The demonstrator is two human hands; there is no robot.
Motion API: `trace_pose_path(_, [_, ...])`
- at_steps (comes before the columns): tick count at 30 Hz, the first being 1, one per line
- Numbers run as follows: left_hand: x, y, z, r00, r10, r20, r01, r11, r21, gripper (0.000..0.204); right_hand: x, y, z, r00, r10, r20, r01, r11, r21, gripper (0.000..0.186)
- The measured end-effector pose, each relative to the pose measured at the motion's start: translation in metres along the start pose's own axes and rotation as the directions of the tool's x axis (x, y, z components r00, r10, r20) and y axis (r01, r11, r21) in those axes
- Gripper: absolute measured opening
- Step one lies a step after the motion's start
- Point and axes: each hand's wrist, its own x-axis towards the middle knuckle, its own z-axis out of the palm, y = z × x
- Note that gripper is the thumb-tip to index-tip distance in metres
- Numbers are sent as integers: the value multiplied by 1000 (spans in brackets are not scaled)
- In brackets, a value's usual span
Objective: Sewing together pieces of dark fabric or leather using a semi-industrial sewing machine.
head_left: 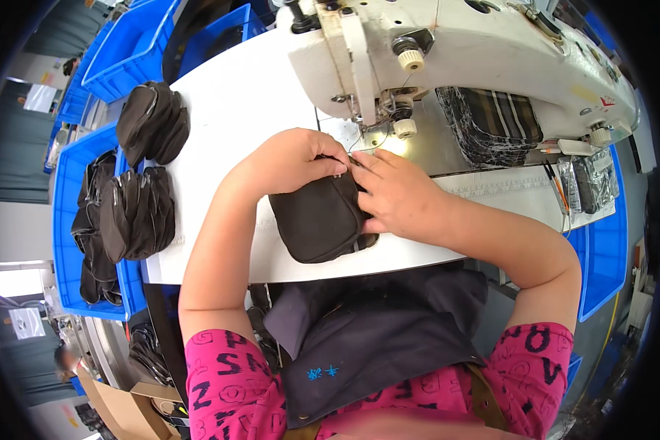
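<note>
A small black fabric pouch [315, 220] lies on the white sewing table [227, 95], just in front of the sewing machine's needle area. My left hand [301, 161] pinches the pouch's far edge with thumb and forefinger. On the pouch's right side, my right hand [400, 192] grips the edge, its fingertips close to my left ones. What exactly lies between the fingertips is too small to make out. Just beyond my hands stands the white sewing machine [462, 44], its presser foot and needle close to my fingers.
Stacked black pouches [143, 213] sit at the table's left edge, with another stack [152, 123] behind. A blue bin [64, 220] holds more. Under the machine arm lie striped fabric pieces [491, 125]. Scissors [557, 187] and a clear plastic packet [598, 180] rest at the right.
</note>
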Motion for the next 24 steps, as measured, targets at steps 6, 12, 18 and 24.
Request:
trace_pose_path(6, [-1, -22, 16, 996, -42, -74, 25, 976, -215, 12, 0, 12, 9, 981, -96, -166, 102, 994, 29, 37])
trace_pose_path(12, [4, -29, 15, 999, -15, -42, 3, 962, -275, 11, 9, 24, 8, 939, -96, -331, 107, 994, 14, 21])
trace_pose_path(18, [2, -24, 18, 997, -3, -80, -18, 965, -261, 16, 3, 13, 8, 850, -222, -478, 214, 974, -73, 24])
trace_pose_path(24, [2, -6, 27, 975, 61, -214, -24, 985, 173, 22, -12, -5, 7, 924, -241, -297, 223, 970, -95, 31])
